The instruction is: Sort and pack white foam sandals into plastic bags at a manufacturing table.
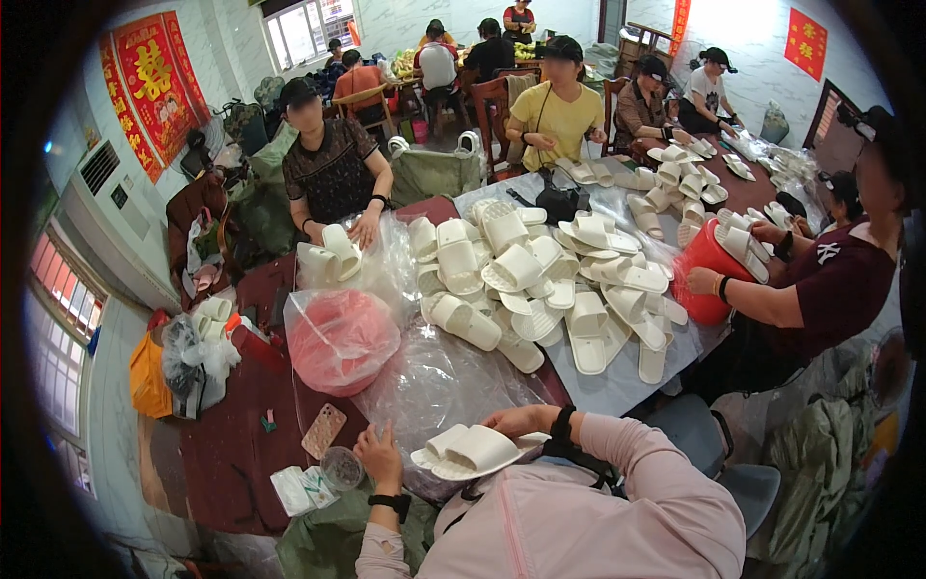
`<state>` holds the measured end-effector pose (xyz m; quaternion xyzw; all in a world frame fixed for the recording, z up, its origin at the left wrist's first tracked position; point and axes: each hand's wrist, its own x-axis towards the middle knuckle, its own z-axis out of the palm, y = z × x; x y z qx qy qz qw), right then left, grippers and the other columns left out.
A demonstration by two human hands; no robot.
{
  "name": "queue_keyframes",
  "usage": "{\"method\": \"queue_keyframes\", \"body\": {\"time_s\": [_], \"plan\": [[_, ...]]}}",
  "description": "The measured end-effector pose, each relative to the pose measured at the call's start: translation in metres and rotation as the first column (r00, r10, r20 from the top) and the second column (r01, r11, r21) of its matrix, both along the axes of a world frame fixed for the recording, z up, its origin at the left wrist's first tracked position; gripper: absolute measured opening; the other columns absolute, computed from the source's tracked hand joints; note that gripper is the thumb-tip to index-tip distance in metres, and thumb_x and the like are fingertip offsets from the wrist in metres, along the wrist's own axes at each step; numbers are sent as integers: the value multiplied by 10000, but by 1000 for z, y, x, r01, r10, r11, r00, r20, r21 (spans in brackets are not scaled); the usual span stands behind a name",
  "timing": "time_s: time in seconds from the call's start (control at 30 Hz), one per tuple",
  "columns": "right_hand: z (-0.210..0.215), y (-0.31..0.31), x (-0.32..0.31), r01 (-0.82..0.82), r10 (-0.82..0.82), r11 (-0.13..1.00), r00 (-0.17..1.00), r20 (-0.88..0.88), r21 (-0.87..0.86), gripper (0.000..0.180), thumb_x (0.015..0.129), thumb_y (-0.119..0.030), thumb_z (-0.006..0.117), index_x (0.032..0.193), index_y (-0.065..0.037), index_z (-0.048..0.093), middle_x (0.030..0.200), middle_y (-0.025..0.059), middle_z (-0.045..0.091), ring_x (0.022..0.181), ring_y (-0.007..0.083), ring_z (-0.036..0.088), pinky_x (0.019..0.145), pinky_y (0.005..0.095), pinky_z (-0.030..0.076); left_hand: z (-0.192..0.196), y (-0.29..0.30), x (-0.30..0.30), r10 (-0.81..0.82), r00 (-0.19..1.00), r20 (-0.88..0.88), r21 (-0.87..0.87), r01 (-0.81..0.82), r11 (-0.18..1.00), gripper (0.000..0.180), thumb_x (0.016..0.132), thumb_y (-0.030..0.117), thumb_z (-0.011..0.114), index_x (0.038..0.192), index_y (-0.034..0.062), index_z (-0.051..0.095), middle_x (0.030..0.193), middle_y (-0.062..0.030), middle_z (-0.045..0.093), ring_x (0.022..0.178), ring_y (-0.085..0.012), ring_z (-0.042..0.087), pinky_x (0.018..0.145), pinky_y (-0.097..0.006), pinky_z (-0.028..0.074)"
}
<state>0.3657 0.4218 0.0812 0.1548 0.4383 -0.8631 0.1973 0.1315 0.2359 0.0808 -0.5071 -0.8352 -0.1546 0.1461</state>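
My right hand (pixel 521 421) is closed on a pair of cream slide slippers (pixel 480 452), held low in front of me at the table's near edge. To the left of them, my left hand (pixel 379 454) has its fingers apart and holds nothing that I can see. It is at the edge of some clear plastic bags (pixel 439 372) spread on the table, beside a clear plastic cup (pixel 342 467). Beyond the bags lies a large heap of cream slippers (pixel 516 265), many overlapping at odd angles.
A phone (pixel 324 430) and a tissue pack (pixel 303 491) lie left of the cup. A pink-red round tub (pixel 342 343) sits under plastic. Co-workers handle slippers across the table; one at the right is by a red bucket (pixel 704 275). A grey chair (pixel 690 434) stands at my right.
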Motion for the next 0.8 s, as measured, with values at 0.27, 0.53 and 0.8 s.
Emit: {"method": "queue_keyframes", "body": {"time_s": [0.27,0.53,0.8], "plan": [[3,-7,1,75,-60,985,994,-95,156,391,863,-143,523,1240,-52,470,1043,-16,566,847,55,516,718,208,419,8,27,-4,-234,897,375,203,167,965,275,850,95,481,1110,101,569,899,-131,543,792,-308,554,667,-370,442],[6,7,26,180,-145,885,983,-113,430,411,845,-187,543,1240,-95,480,937,-16,575,745,72,516,631,202,416,24,49,6,-270,886,376,164,223,961,271,855,123,491,1112,83,566,880,-136,545,786,-319,552,662,-383,441],[33,5,35,300,-109,540,951,-288,786,406,824,-152,557,1205,-39,477,1219,117,437,1128,257,428,938,318,345,35,62,29,-331,899,287,46,332,942,272,842,140,505,1090,47,566,854,-142,549,751,-316,553,626,-393,443]]}}
